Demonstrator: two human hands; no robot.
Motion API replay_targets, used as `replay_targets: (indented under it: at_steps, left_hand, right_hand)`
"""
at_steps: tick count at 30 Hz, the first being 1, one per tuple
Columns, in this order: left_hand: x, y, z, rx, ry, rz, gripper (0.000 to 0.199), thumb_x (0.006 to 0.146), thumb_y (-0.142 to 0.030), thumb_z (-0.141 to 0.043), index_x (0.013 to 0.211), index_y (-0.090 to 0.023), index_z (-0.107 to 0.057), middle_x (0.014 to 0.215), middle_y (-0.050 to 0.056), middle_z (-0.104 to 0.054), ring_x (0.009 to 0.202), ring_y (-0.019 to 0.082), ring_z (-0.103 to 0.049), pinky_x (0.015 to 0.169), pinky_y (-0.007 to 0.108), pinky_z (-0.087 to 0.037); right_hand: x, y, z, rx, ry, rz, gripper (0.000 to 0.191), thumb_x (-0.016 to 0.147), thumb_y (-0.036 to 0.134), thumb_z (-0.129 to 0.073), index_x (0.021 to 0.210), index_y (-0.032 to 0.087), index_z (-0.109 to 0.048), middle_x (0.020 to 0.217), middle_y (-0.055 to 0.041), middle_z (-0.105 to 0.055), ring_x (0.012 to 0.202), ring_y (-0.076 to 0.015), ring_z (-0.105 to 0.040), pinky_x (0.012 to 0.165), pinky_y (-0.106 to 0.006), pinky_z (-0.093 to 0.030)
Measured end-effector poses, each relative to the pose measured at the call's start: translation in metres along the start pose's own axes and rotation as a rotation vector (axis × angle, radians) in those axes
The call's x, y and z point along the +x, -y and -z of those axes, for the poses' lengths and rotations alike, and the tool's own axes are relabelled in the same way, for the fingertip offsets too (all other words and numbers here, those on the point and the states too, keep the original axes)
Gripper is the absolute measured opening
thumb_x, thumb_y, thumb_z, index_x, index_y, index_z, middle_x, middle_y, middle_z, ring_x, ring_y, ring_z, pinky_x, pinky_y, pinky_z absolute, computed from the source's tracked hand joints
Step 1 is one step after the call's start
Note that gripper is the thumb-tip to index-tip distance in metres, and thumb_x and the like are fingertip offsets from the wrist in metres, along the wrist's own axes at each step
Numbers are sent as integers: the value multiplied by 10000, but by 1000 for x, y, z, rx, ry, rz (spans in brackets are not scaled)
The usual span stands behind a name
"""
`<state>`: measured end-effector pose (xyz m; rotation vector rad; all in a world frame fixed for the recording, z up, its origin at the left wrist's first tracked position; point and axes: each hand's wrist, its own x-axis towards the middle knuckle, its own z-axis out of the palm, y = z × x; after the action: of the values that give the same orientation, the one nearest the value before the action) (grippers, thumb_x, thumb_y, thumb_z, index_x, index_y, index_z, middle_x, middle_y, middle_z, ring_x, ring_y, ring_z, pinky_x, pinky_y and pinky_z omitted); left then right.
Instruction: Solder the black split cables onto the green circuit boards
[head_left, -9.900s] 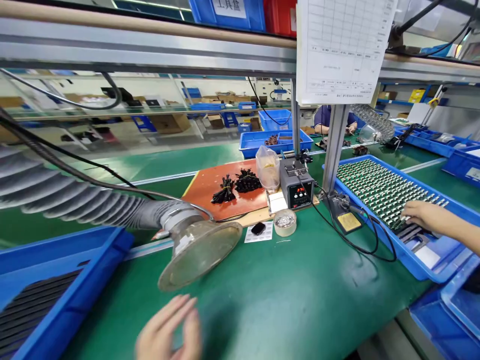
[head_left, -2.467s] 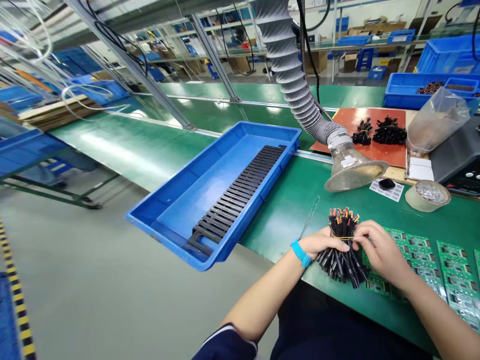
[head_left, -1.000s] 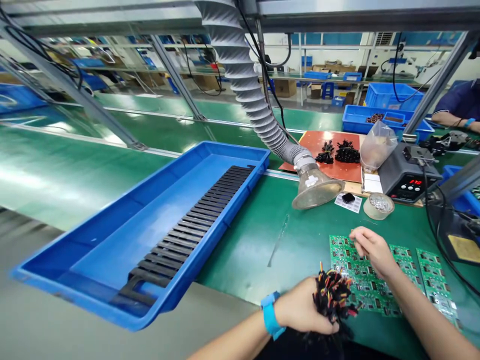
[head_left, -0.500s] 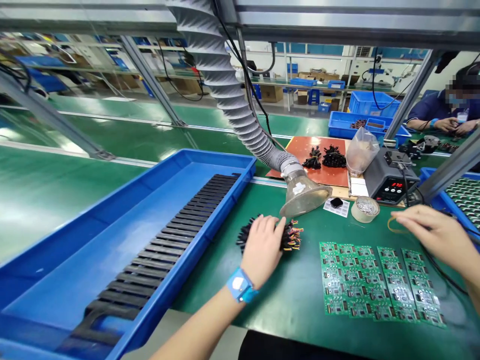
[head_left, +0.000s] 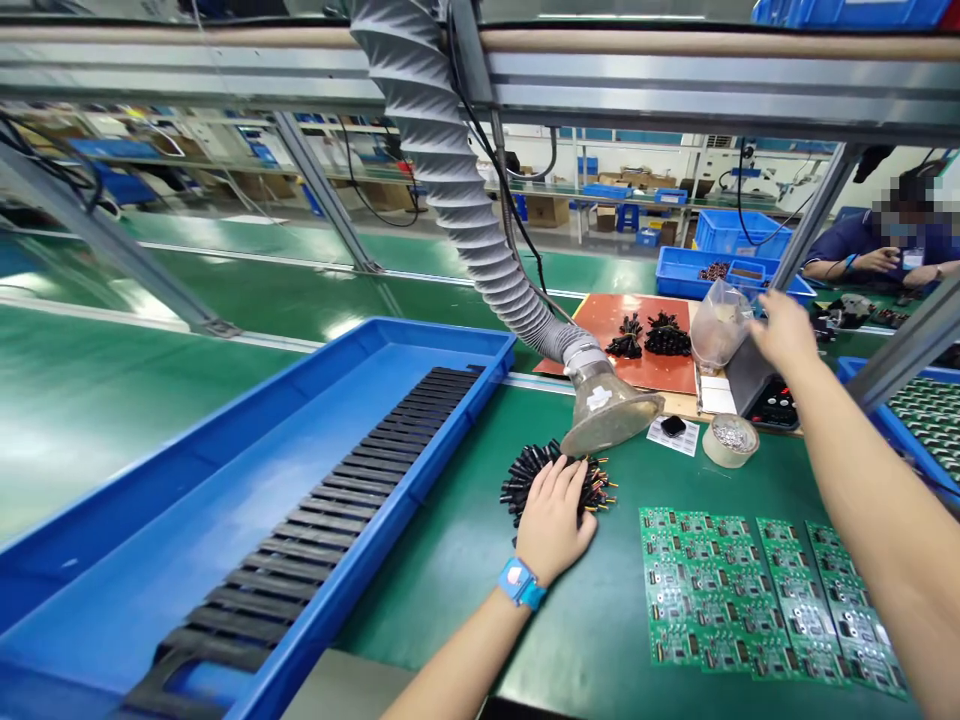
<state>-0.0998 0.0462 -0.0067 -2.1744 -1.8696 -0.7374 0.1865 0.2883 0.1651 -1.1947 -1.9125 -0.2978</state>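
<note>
My left hand [head_left: 551, 515] is closed over a bundle of cables [head_left: 525, 485] on the green bench. Black plug ends fan out on the left, and coloured wire tips show on the right. Stretched out over the soldering station [head_left: 772, 400], my right hand [head_left: 784, 330] is beside a clear plastic bag [head_left: 720, 325]. Its fingers are curled together, and whatever may be between them is hidden. Below my right forearm lie rows of green circuit boards [head_left: 709, 590].
A fume hood [head_left: 607, 415] hangs just above the cable bundle. Left stands a long blue tray [head_left: 262, 460] with black slatted pieces. Solder wire [head_left: 731, 440] sits near the station. Two tied cable bundles lie on a red mat [head_left: 592, 320]. A co-worker [head_left: 892, 240] sits far right.
My right hand has moved up and away from above the boards to the plastic bag; the yellow rubber band it held no longer shows. My left hand and the cable bundle have shifted slightly right.
</note>
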Motion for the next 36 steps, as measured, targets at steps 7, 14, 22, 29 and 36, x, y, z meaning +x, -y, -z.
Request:
replay_targets:
  at_steps: [7,14,22,29,36]
  left_hand:
    - [-4,2,1,-107,-38,-38,534,709,-159,-485,1242,-120,-492,1240,117,-538,1237,277,-413,1058,466,-308]
    - [-5,4,0,-161,-78,-41,368,747,-183,-502,1106,-142,-572,1131,93,-602,1174,235,-476,1017,432,-370]
    - [5,8,7,-169,-105,-92,148,790,-198,-535,861,-125,-642,958,126,-650,964,249,-598,866,422,-478]
    - [-6,6,24,-159,-139,152,169,824,-283,-525,905,-160,-608,903,86,-672,875,215,-626,807,374,-494]
    - [14,-26,59,-664,-413,383,170,818,-243,-525,952,-143,-500,798,42,-642,744,157,-656,712,301,-526]
  right_hand:
    - [-152,34,1,96,193,-83,381,961,382,-306,1049,127,-575,999,-100,-612,949,-183,-575,843,-373,-478]
    - [-277,118,15,159,773,166,626,817,625,-474,1334,284,-382,1407,-95,-305,1294,-368,-243,1010,-657,-176]
    - [-287,98,32,116,911,152,575,863,559,-412,1369,307,-306,1447,-69,-218,1327,-379,-120,977,-718,-10]
    - [-289,71,53,290,925,125,540,832,508,-520,1319,314,-392,1429,-29,-272,1335,-340,-137,1025,-667,24]
    - [-268,35,59,530,694,-306,421,926,497,-323,1187,234,-524,1222,-67,-530,1172,-235,-458,1013,-501,-341]
